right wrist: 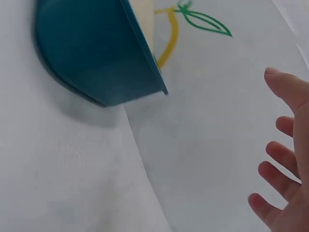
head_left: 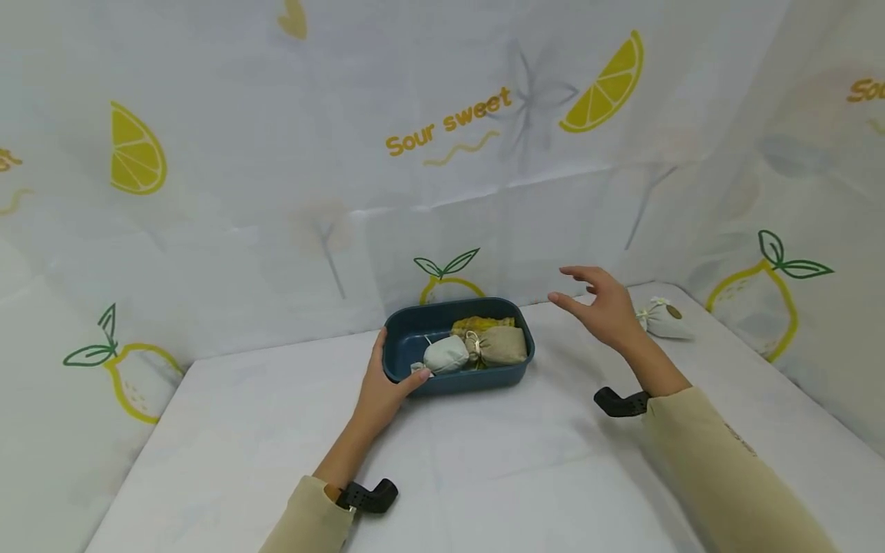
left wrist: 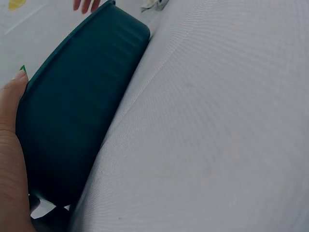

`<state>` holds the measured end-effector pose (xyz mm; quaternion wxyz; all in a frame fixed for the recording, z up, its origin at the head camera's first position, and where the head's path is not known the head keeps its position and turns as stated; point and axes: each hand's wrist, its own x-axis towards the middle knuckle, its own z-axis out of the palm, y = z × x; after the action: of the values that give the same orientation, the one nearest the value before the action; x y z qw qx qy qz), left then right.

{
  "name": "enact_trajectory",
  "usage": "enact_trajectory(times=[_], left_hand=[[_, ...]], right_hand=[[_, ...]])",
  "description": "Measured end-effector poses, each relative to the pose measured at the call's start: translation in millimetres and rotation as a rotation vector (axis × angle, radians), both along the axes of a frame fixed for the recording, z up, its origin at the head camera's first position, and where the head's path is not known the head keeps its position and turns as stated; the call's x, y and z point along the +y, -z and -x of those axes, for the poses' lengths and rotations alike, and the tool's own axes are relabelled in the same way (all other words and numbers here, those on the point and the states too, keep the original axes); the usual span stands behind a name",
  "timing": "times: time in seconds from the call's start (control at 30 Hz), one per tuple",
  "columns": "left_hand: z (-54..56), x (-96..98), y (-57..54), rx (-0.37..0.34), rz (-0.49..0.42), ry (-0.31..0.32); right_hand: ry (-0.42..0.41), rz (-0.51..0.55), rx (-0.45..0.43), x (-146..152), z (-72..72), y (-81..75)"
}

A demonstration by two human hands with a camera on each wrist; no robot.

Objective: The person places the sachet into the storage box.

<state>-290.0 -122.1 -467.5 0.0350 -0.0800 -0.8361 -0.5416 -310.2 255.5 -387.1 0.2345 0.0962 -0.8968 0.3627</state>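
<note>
A dark teal plastic bin (head_left: 477, 379) stands near the back of the white table. Its left end is gripped by my left hand (head_left: 382, 392), thumb over the front rim and fingers round the far side. Inside lie a pale cloth pouch (head_left: 446, 355), a tan tied pouch (head_left: 503, 346) and a yellow one (head_left: 477, 325) behind them, bunched toward the right end. My right hand (head_left: 601, 307) hovers right of the bin, touching nothing, its thumb and fingers spread apart. In the right wrist view its fingertips (right wrist: 276, 150) show with nothing between them.
Another whitish pouch (head_left: 665, 319) with a small brown round tag lies on the table beyond the right hand. White cloth with lemon prints (head_left: 449, 192) hangs behind and at both sides. Each wrist wears a black camera band (head_left: 369, 498).
</note>
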Motion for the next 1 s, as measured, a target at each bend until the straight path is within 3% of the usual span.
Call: enact_trajectory(times=[0.23,0.6,1.0], left_hand=[[-2.5,-1.4,2.5,0.000,-0.003,-0.006],[0.7,1.9,-3.7,0.013,-0.010,0.017],[-0.9,0.0,-4.2,0.000,-0.009,0.010]], right_hand=[[0.108,0.070,0.043,20,2.1,11.7],[0.270,0.114,0.098,65,-0.5,10.3],[0.457,0.143,-0.089,104,9.9,42.6]])
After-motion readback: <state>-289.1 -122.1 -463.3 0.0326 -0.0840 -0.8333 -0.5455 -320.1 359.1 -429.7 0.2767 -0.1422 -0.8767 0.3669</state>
